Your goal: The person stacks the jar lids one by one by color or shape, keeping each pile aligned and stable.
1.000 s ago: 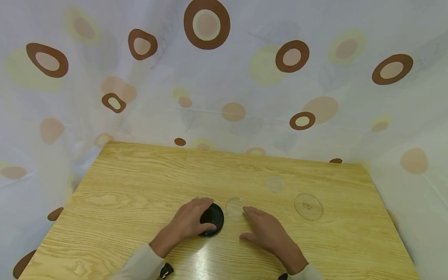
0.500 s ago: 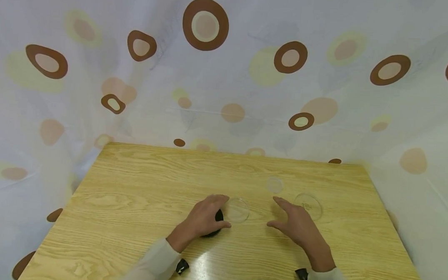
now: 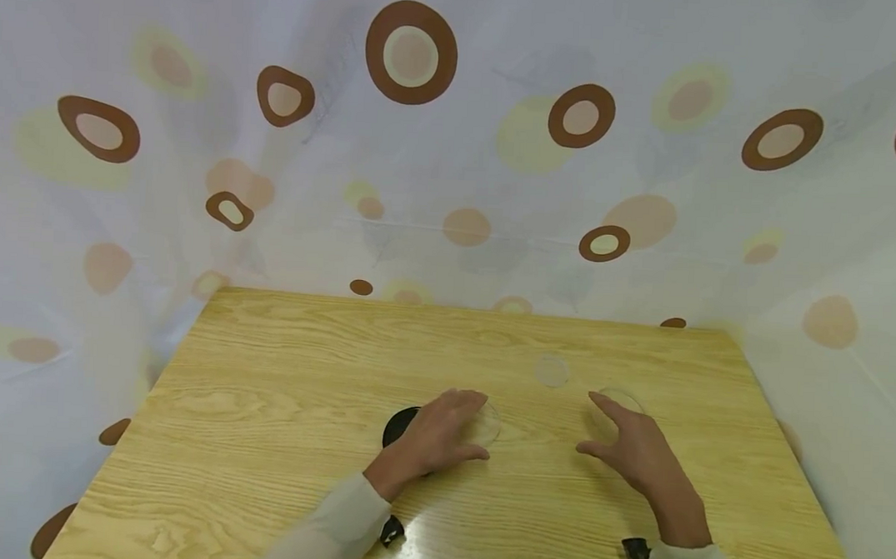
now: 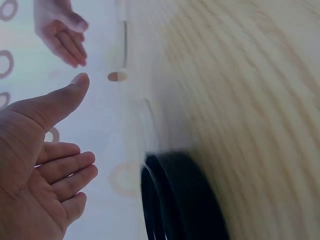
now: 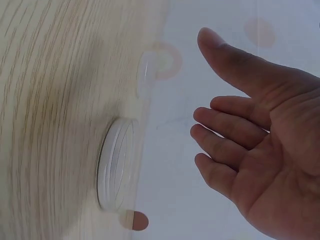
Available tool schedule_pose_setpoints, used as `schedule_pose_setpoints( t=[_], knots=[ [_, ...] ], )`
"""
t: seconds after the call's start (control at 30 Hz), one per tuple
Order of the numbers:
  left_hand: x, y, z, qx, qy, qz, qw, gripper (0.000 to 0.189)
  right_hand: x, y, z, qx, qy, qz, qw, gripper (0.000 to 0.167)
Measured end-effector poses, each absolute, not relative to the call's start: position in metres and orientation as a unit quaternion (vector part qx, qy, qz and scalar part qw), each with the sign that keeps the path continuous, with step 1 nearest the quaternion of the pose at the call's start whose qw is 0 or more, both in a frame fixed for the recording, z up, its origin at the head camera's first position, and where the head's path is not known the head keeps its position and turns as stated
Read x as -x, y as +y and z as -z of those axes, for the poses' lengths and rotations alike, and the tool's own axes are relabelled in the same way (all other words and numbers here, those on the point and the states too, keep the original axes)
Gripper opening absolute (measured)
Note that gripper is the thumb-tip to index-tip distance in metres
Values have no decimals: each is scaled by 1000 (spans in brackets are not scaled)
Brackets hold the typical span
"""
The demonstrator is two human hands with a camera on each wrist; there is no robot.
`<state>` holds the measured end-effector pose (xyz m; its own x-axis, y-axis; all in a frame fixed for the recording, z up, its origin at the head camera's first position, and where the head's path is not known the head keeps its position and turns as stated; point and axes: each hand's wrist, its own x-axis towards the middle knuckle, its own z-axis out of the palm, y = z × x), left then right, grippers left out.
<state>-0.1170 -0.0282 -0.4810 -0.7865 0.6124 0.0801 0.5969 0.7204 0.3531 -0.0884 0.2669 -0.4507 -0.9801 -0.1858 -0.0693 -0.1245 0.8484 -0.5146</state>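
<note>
Above the wooden table, my left hand (image 3: 437, 437) hovers between a round black dish (image 3: 396, 425) and a clear round dish (image 3: 490, 423), partly covering both. Its thumb and fingers are spread, holding nothing. The left wrist view shows the black dish (image 4: 185, 200) below the palm, apart from it. On the right, my right hand (image 3: 643, 459) hangs over a larger clear round dish (image 3: 626, 397), hiding much of it. The right wrist view shows a low, see-through dish (image 5: 112, 167) standing clear of the parted fingers.
A small clear disc (image 3: 552, 370) lies farther back on the wooden table (image 3: 302, 348). A patterned pale sheet (image 3: 468, 164) rises behind the table and along both sides. Light reflects off the tabletop near the front.
Both hands have moved right. My left hand has left the black dish and passed over toward the middle clear dish; my right hand has gone from that dish to the one on the right.
</note>
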Motion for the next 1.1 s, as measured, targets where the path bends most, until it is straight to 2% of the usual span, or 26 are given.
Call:
schedule_pose_setpoints(
  t=[0.27,0.57,0.93,1.1],
  knots=[
    [122,-6,475,-337,920,-202,4,73,89,283,452,67,963,255,61,82],
    [129,21,470,-329,925,-191,7,74,93,306,451,52,967,238,75,84],
    [137,49,468,-307,923,-223,62,76,95,331,455,41,974,209,80,84],
    [140,66,468,-307,924,-218,64,76,96,338,455,35,973,207,92,84]
  ],
)
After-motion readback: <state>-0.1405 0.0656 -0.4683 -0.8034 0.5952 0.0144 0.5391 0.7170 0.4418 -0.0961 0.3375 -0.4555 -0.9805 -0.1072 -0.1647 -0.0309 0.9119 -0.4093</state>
